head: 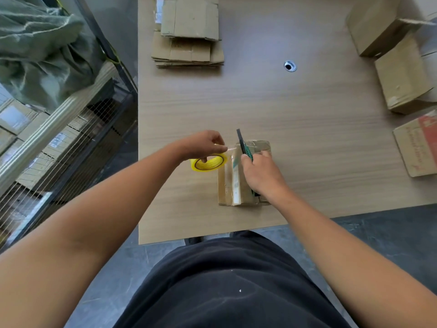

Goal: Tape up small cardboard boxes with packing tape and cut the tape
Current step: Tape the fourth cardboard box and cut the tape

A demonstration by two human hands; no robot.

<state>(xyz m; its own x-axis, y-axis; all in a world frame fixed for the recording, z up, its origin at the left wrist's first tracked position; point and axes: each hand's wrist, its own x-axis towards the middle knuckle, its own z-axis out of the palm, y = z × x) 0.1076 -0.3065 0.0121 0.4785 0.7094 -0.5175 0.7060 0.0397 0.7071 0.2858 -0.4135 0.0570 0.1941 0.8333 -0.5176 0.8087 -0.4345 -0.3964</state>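
**Knife meets tape at the box**

The box [225, 185] lies on the table [319, 143], close to the near edge, directly in front of the person. The right hand [262, 176] is over the box and grips a green knife [243, 146], with the blade pointing past the far end of the box. Just left of that far end, the left hand [201, 144] holds the yellow roll [209, 163]. One finger is inside the core, and the other fingers pinch the tape [229, 149] that is stretched toward the box. Far behind the box, a little to the left, there is a stack of flat cartons [189, 34]. Far to the right of the box stand more cartons [402, 76]. Left of the box, beside the table, a rack [71, 129] carries a green sack [42, 48].
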